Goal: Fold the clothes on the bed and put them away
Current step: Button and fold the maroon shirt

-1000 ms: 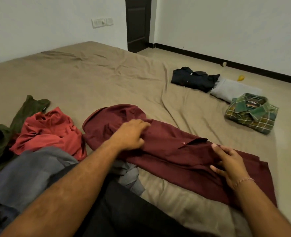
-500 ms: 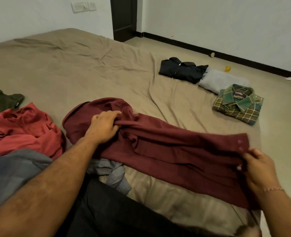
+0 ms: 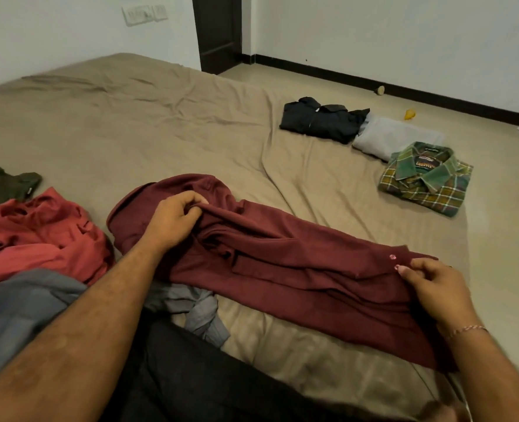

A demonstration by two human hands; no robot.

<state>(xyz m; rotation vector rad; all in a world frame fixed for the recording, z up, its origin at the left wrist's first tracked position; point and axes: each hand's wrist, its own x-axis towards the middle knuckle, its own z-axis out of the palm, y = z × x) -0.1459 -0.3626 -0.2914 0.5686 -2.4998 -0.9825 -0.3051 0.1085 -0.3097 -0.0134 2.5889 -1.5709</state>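
Note:
A maroon shirt (image 3: 298, 269) lies stretched across the tan bed sheet (image 3: 160, 132) in front of me. My left hand (image 3: 173, 220) grips a fold of it near the collar end. My right hand (image 3: 435, 287) pinches its buttoned cuff edge at the right. Unfolded clothes lie at the left: a red garment (image 3: 39, 236), a dark green one (image 3: 5, 187), a grey-blue one (image 3: 17, 312) and a small grey piece (image 3: 200, 315).
Three folded garments sit at the bed's right edge: a dark navy shirt (image 3: 322, 120), a light grey one (image 3: 395, 135) and a green plaid shirt (image 3: 425, 178). Beyond lie the floor (image 3: 496, 178), small scraps on it, a dark door (image 3: 218, 32) and white walls.
My right hand slid right along the maroon shirt to its cuff and pulled it taut. My left hand closed on the fold near the collar. The view shifted slightly.

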